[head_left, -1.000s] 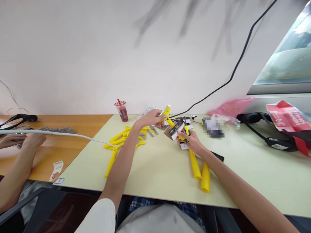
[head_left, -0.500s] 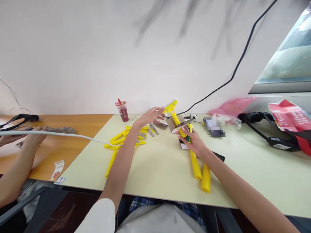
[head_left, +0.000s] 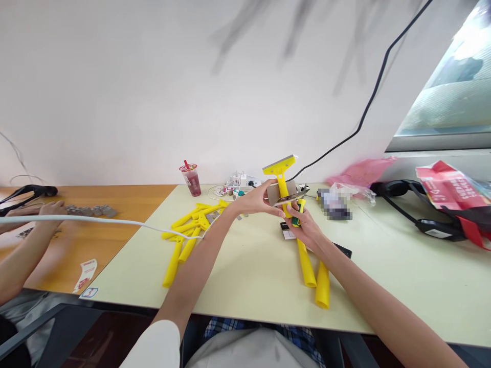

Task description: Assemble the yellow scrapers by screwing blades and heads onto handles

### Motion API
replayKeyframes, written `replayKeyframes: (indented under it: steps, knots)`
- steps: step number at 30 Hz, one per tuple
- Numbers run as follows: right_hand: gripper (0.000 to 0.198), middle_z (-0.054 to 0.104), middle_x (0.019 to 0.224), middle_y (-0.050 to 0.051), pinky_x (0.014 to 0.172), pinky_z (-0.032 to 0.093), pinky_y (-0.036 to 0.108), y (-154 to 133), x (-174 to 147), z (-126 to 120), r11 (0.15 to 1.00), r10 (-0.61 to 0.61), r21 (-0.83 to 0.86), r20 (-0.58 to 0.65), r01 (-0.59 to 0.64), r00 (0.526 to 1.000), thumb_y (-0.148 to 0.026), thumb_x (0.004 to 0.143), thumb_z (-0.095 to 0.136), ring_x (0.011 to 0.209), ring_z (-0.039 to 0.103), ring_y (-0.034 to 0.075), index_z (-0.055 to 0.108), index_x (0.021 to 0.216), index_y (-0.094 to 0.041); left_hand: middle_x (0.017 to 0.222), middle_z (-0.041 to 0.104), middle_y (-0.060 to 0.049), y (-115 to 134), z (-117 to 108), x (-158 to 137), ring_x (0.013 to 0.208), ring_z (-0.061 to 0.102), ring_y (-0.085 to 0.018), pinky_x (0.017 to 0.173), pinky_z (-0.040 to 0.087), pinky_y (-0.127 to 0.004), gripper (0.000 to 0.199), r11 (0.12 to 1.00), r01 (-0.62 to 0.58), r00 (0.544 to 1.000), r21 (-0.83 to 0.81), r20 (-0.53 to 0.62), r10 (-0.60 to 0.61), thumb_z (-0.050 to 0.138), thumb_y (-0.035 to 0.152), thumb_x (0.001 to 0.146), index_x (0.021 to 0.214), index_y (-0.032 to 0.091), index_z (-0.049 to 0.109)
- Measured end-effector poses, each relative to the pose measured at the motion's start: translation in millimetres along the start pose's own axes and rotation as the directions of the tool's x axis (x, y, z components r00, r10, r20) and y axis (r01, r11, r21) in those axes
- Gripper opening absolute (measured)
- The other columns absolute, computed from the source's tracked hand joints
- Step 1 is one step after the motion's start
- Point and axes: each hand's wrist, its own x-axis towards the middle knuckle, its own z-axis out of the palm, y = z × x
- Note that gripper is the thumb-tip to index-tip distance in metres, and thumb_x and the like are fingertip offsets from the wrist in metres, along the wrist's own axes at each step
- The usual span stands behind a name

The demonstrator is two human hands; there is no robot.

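A yellow scraper [head_left: 281,167] stands nearly upright before me, its wide blade head at the top. My right hand [head_left: 307,226] is closed round its lower handle and also holds a screwdriver [head_left: 298,212] with a green and yellow handle. Thin grey-brown plates [head_left: 274,195] surround the scraper's handle just above that hand. From the left, my left hand [head_left: 258,199] has thumb and fingers curled about the plates' left edge; its exact grip is partly hidden. Several yellow scrapers [head_left: 187,225] lie piled beyond my left forearm. Two yellow handles [head_left: 322,286] rest below my right hand.
A drink cup [head_left: 192,180] with a red straw stands at the back. A power strip [head_left: 243,180] lies along the wall. Black headgear [head_left: 433,225] and a red bag [head_left: 450,184] are right. A white cable [head_left: 126,220] crosses left, near another person's hand [head_left: 51,210].
My left hand has moved right and closed at the plates; it was open beside the scraper head before. The scraper has turned more upright and shifted slightly right.
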Motion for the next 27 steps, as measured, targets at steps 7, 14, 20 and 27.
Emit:
replayKeyframes:
  steps: [7,14,20,27]
  knots:
    - [0.066,0.072,0.092,-0.002,0.112,0.063,0.048,-0.9,-1.0,2.2,0.999,0.034,-0.041,0.022,-0.033,0.999,-0.031,0.055,0.113,0.113,0.078,0.027,0.05,0.075,-0.027,0.126,0.078,-0.015,-12.7,9.0,11.7,0.109,0.076,-0.029,0.099,0.063,-0.043,0.091,0.967,0.013,0.982,-0.253,-0.177,-0.059,0.107,0.048,0.065,0.14,0.016,0.065]
    - [0.068,0.073,0.093,-0.002,0.11,0.062,0.049,1.5,-1.3,-1.5,0.994,0.058,-0.092,0.013,-0.057,0.998,-0.029,0.053,0.113,0.125,0.076,0.032,0.049,0.076,-0.027,0.124,0.082,-0.015,-17.0,0.7,12.4,0.118,0.076,-0.032,0.107,0.064,-0.052,0.083,0.919,-0.013,0.962,-0.395,-0.256,-0.097,0.109,0.041,0.061,0.132,0.017,0.071]
    - [0.068,0.076,0.097,-0.002,0.109,0.061,0.047,2.2,0.2,-3.4,0.993,0.06,-0.101,0.008,-0.059,0.998,-0.031,0.053,0.113,0.125,0.076,0.03,0.049,0.075,-0.027,0.118,0.082,-0.012,-17.7,-2.1,13.9,0.113,0.078,-0.031,0.107,0.064,-0.052,0.079,0.881,-0.064,0.95,-0.47,-0.299,-0.091,0.11,0.037,0.056,0.122,0.016,0.071]
    - [0.07,0.077,0.101,-0.001,0.093,0.062,0.034,3.1,-0.6,-4.6,0.991,0.079,-0.11,-0.029,-0.081,0.996,-0.037,0.055,0.113,0.122,0.077,0.027,0.047,0.076,-0.025,0.116,0.082,-0.008,-19.3,-15.1,11.1,0.111,0.078,-0.027,0.111,0.06,-0.049,0.071,0.831,-0.18,0.913,-0.526,-0.403,-0.057,0.108,0.034,0.063,0.123,0.019,0.074]
